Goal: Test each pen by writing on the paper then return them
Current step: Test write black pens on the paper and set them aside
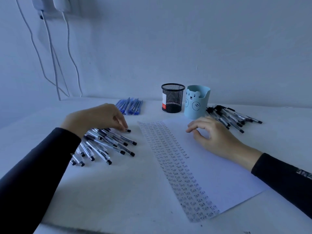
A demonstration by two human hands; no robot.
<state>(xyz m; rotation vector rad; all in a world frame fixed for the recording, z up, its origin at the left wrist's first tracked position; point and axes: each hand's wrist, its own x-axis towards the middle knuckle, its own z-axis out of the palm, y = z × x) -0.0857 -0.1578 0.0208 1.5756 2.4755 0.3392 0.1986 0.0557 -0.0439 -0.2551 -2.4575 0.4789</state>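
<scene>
White table (118, 191) against pale wall (168, 48). White paper sheet (228, 174): left strip full of "Test" rows, rest blank; testing seemingly midway. Left hand (101, 115) pinches one black-capped clear plastic pen (127, 130) atop left pile (108, 144); right hand (214, 137) on sheet, fingers loose, empty.

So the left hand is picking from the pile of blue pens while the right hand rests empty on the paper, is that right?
Not quite. The head view shows the left hand on the pile of black pens beside the paper; the blue pens lie farther back, untouched. The right hand does rest empty on the paper.
</scene>
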